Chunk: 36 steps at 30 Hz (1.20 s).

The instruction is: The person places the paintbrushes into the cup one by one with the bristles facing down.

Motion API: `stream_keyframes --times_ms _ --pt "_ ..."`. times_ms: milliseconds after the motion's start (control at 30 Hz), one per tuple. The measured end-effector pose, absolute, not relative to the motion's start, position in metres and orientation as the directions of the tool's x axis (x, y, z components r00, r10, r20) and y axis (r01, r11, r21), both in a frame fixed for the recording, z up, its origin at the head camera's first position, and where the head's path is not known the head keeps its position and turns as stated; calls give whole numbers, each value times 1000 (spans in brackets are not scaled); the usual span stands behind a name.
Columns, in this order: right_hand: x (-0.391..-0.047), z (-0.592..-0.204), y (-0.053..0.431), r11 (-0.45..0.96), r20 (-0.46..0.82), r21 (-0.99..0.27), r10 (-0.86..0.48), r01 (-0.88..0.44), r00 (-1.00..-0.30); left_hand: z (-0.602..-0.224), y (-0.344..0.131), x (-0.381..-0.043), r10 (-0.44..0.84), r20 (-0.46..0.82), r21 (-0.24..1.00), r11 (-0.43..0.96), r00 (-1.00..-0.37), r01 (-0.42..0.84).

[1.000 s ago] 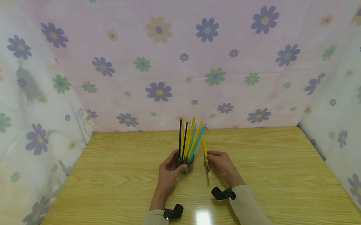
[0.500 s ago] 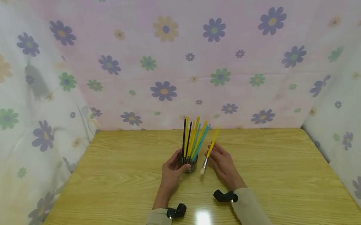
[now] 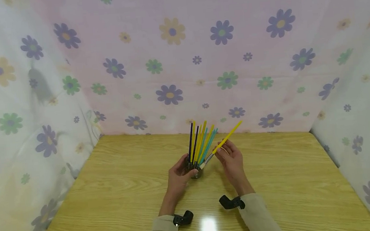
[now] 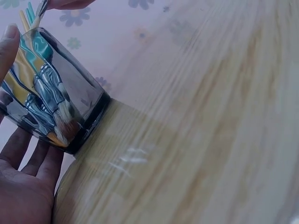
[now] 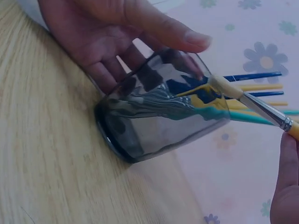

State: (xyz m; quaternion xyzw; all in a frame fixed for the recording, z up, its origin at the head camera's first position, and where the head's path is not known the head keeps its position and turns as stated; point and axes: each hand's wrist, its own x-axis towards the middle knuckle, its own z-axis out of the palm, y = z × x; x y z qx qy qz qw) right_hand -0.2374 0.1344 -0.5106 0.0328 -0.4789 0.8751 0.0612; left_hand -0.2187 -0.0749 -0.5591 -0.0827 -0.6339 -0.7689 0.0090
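Note:
My left hand point(image 3: 177, 181) grips a smoky grey glass tumbler point(image 5: 156, 137) that stands on the table. Several paintbrushes point(image 3: 199, 143) lean inside it, bristles down, with dark blue, yellow and turquoise handles sticking out above the rim. Between the thumb and fingers of my right hand point(image 3: 233, 160) is a yellow paintbrush point(image 3: 227, 137). It slants, handle up to the right, its pale bristles point(image 5: 226, 87) right at the tumbler's rim. Whether those bristles touch the glass I cannot tell. In the left wrist view, the right hand shows only at the top edge.
The wood-grain table point(image 3: 118, 178) reaches back to a flower-printed cloth point(image 3: 187, 68), which also hangs along both sides. Each wrist wears a black camera, one on the left point(image 3: 183, 218) and one on the right point(image 3: 231, 201). Light glares off the table's front.
My right hand has tipped the yellow paintbrush from near upright to a slant and brought its bristles left and up to the tumbler's rim. My left hand keeps its hold on the tumbler.

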Motion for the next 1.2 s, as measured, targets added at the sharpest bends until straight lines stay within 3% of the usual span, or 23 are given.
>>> stream_keyframes --times_ms 300,533,1200 --pt "-233 -512 118 -373 241 -878 200 -301 -950 -558 -74 -216 102 143 976 -182 -984 123" --pt "-234 -516 108 -251 316 -898 204 -361 -927 -555 -73 -217 108 155 981 -132 -982 141" --pt "-227 -522 92 -106 378 -911 175 -399 -909 -550 -79 -214 137 190 977 -120 -972 174"
